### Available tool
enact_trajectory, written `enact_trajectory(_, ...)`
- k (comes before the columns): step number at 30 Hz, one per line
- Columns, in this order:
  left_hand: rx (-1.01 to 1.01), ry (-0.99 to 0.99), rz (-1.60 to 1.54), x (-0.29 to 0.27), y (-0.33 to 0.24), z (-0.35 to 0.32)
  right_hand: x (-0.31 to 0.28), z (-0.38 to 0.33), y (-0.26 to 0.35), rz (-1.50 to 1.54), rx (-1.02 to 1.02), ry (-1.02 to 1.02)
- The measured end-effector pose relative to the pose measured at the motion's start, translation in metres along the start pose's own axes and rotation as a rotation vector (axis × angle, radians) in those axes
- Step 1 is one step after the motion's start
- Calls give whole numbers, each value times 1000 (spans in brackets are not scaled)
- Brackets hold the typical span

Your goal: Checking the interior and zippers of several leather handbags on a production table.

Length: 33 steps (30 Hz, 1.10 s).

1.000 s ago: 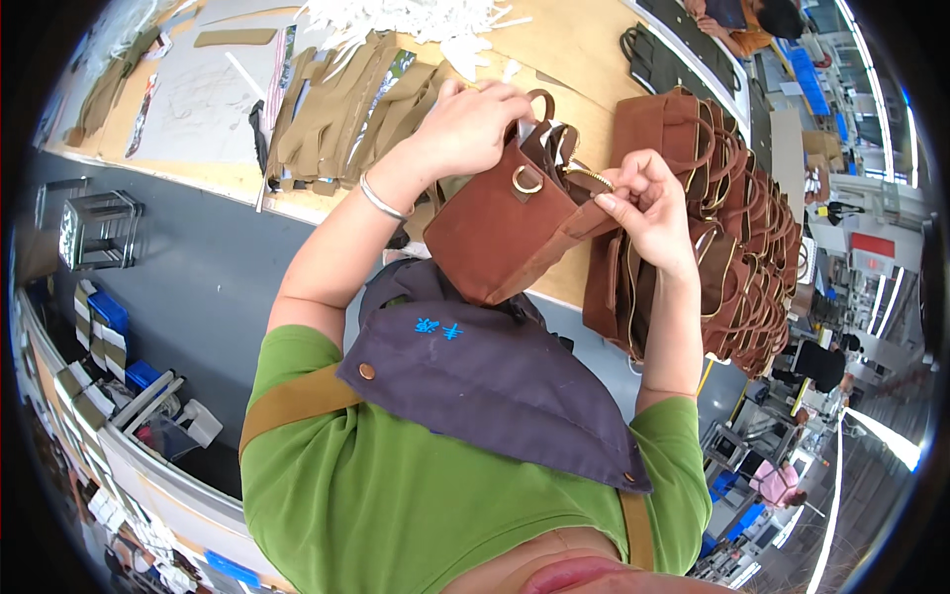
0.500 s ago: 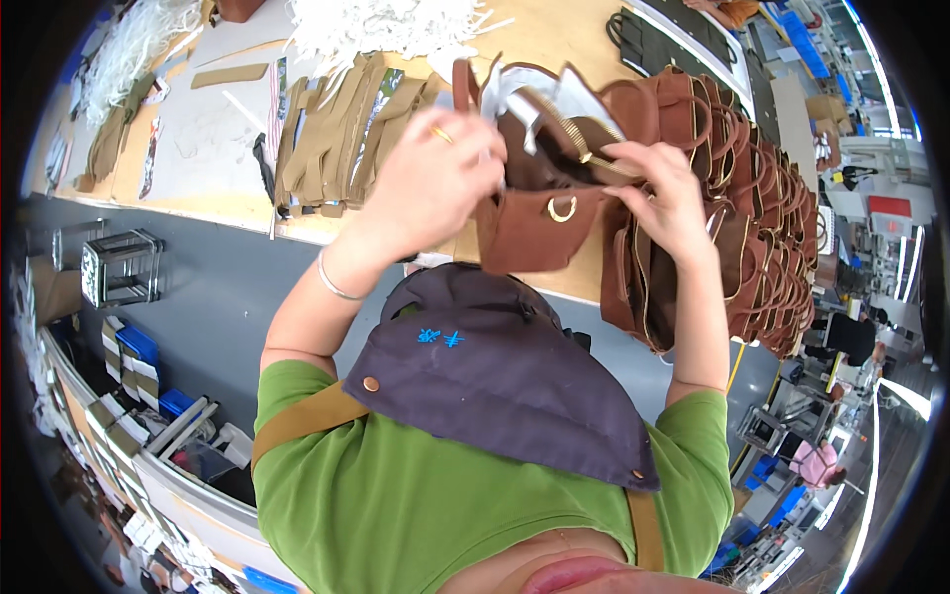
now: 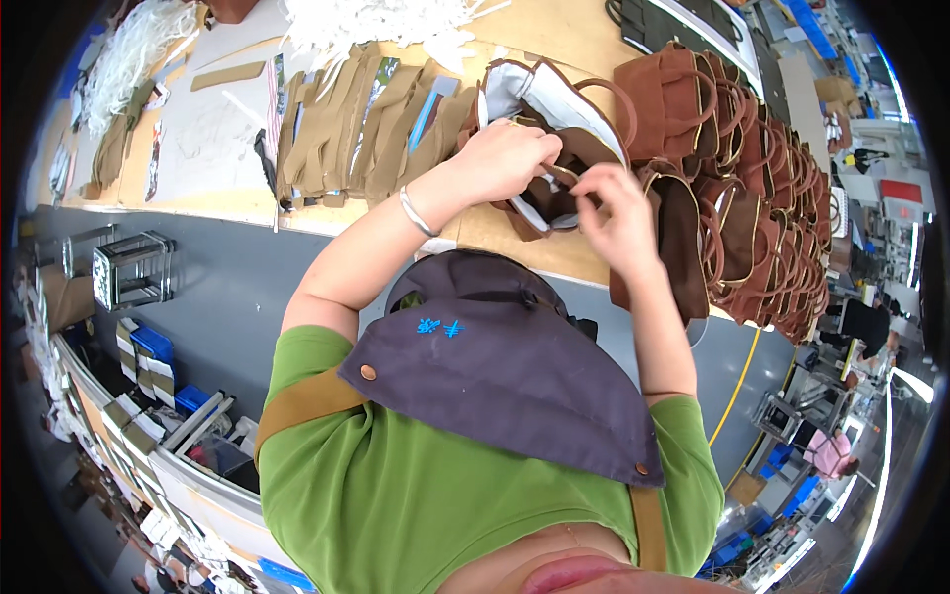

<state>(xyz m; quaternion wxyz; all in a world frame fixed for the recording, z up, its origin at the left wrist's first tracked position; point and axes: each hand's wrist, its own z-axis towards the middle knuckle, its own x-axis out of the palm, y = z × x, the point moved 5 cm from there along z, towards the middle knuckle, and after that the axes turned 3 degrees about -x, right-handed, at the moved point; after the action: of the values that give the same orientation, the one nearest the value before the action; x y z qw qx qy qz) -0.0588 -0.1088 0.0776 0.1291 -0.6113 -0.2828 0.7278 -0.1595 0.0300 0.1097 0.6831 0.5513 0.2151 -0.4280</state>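
A brown handbag (image 3: 594,147) with a pale lining stands tilted on the table, its mouth open. My left hand (image 3: 510,158) reaches into the mouth, its fingers closed on the dark brown zip edge inside. Opposite it, my right hand (image 3: 616,213) is at the bag's near right side, close to the zip. Its fingers are bent and slightly blurred, with the thumb apart from them. The bag's raised handle (image 3: 625,109) curves up on the right. My hands partly cover the inside of the bag.
Rows of similar brown bags (image 3: 762,198) crowd the table's right side. Tan strips (image 3: 341,129) lie in a stack to the left, with white shredded material (image 3: 386,25) behind. Dark bags (image 3: 643,28) lie at the back right. A metal stool (image 3: 132,269) stands on the floor at left.
The bag has tipped, so its front face no longer shows. My left hand has moved right, into the mouth; my right hand has left the rim and shifted lower and slightly left.
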Motion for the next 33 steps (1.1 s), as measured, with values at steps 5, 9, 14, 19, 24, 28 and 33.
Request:
enact_trajectory(5,48,-91,32,-1,-24,-20,44,-21,-30,52,300,-32)
enact_trajectory(9,138,-46,248,12,-56,-45,35,-20,-27,-117,118,-53)
enact_trajectory(14,27,-304,412,39,-48,-45,39,-16,-37,-60,103,79)
enact_trajectory(19,38,-401,329,-9,-47,-28,11,13,-35,262,201,322)
enact_trajectory(24,128,-217,147,-63,-52,-18,-26,43,-1,319,-23,382)
enact_trajectory(28,147,-167,99,-74,-48,-19,-27,53,7,319,7,442)
enact_trajectory(33,72,-110,118,-72,-41,-21,-23,59,9,332,190,504)
